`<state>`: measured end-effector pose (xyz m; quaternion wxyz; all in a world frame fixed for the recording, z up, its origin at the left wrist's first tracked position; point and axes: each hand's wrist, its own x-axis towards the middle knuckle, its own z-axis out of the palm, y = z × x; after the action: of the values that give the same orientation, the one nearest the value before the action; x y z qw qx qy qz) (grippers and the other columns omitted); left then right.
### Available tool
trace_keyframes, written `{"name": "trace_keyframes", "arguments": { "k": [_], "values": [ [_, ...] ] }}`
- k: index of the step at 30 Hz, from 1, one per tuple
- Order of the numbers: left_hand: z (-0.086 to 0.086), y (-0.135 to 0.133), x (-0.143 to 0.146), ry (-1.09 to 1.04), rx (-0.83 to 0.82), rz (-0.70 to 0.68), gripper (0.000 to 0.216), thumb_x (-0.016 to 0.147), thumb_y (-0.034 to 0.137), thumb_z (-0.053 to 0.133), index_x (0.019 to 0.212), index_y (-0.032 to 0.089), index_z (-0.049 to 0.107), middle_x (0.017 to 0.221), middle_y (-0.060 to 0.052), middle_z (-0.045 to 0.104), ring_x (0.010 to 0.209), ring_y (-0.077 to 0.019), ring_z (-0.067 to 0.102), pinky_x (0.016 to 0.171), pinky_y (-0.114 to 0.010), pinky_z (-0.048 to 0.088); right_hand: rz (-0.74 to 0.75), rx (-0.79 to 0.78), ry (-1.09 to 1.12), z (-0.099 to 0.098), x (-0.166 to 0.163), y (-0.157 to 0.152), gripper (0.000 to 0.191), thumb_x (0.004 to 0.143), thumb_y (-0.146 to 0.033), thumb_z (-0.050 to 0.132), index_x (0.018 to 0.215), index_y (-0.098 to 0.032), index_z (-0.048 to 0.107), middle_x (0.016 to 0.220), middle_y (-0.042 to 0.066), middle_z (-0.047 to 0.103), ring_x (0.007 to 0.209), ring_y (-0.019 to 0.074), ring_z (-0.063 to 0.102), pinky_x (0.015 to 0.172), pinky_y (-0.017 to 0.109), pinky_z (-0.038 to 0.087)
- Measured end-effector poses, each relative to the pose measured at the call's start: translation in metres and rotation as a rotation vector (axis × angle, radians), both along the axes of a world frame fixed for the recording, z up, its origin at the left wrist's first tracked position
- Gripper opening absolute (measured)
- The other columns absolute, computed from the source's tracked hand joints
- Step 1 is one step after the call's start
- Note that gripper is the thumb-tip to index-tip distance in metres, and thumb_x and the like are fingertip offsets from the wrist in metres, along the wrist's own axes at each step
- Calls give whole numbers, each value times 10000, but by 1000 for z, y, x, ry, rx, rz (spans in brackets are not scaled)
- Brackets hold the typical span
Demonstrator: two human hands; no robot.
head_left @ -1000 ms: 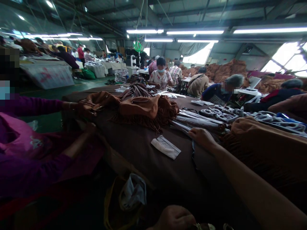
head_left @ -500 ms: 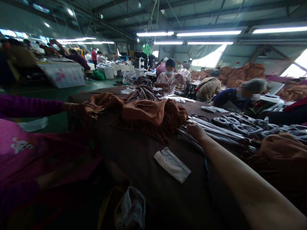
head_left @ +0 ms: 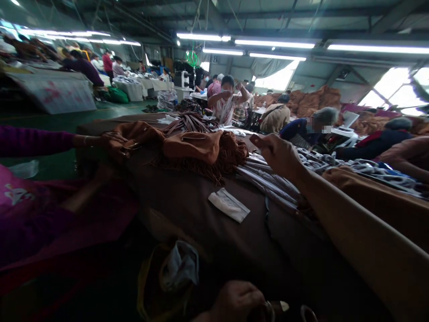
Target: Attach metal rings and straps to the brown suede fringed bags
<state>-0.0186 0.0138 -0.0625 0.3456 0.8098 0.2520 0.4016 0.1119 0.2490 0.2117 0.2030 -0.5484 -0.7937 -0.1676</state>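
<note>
My right hand [head_left: 278, 154] is raised over a bundle of straps in white wrapping [head_left: 268, 181]. Its fingers are curled and pinched together; what they hold, if anything, cannot be made out. At the bottom edge my left hand [head_left: 238, 297] is closed, beside a curved metal ring [head_left: 270, 310]; the object in its grip is dark and partly cut off. Beyond the straps lies a brown fringed bag [head_left: 192, 146] on the dark-covered table [head_left: 187, 205]. A small white packet [head_left: 229, 204] rests nearer to me.
At the left, a co-worker's hand [head_left: 117, 145] in a purple sleeve grips brown material. Brown fabric [head_left: 375, 192] is heaped under my right forearm. White-wrapped loops [head_left: 365, 167] lie farther right. A white-lined bag [head_left: 181, 268] stands below the table edge. Several people work behind.
My right hand has lifted up off the white-wrapped straps. My left hand has come into view at the bottom with the metal rings beside it. The view has shifted slightly right.
</note>
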Motion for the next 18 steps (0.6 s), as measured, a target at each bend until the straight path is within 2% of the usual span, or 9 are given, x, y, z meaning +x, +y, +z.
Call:
{"name": "trace_keyframes", "arguments": {
  "k": [3, 6, 9, 13, 16, 18],
  "values": [
    [6, -6, -1, -30, 28, 33, 485, 847, 613, 482, 953, 157, 608, 824, -94, 641, 716, -170, 611, 654, -261, 495, 92, 11, 73, 19, -14, -63, 396, 958, -410, 351, 1036, -133, 623, 753, 26, 623, 657, 140, 563, 605, 243, 315],
    [16, -15, -9, -43, 38, 71, 420, 866, 547, 505, 985, 154, 596, 858, -94, 642, 746, -166, 607, 694, -262, 485, 180, -225, 30, 14, -23, -120, 405, 918, -520, 431, 948, -201, 679, 712, -11, 623, 643, 129, 566, 597, 232, 301],
    [22, -25, -13, -21, 34, 79, 382, 860, 514, 546, 992, 159, 597, 887, -86, 648, 781, -168, 612, 728, -268, 485, 205, -514, -25, -9, -23, -168, 314, 889, -491, 507, 905, -229, 680, 682, -21, 624, 609, 122, 556, 557, 223, 279],
    [21, -35, -13, -6, 69, 115, 392, 845, 504, 581, 1026, 157, 601, 928, -95, 661, 809, -174, 618, 742, -276, 490, 113, -790, -75, -49, -10, -218, 186, 868, -372, 552, 787, -241, 657, 585, -35, 578, 501, 102, 496, 496, 243, 219],
    [17, -40, -12, -1, 105, 107, 414, 847, 504, 580, 1065, 152, 595, 955, -108, 666, 840, -183, 624, 760, -286, 494, 96, -971, -9, -80, 10, -235, 158, 845, -296, 548, 762, -245, 673, 584, -38, 591, 505, 95, 504, 491, 234, 233],
    [14, -41, -12, 11, 129, 97, 431, 846, 501, 583, 1095, 149, 588, 970, -113, 666, 862, -191, 630, 772, -294, 497, 52, -1142, 43, -100, 26, -237, 189, 829, -326, 550, 739, -218, 676, 539, -33, 576, 479, 94, 492, 471, 224, 247]
  ]
}}
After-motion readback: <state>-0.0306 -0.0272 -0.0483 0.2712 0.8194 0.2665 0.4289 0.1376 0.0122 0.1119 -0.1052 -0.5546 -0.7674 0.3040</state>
